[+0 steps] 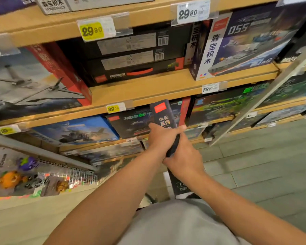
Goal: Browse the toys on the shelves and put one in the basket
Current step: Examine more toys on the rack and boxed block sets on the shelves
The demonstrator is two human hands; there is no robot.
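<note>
Both hands grip one dark toy box (163,114) edge-on, the left hand (162,137) curled around its upper part, the right hand (184,159) just below, before the wooden shelves (148,89).

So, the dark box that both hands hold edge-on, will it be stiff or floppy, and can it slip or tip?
The dark box probably is stiff: its long flat side stays straight although the left hand and the right hand grip only its middle. The printed card looks smooth, so it may slip. It is tall and thin, so stood on its end it would likely tip.
</note>
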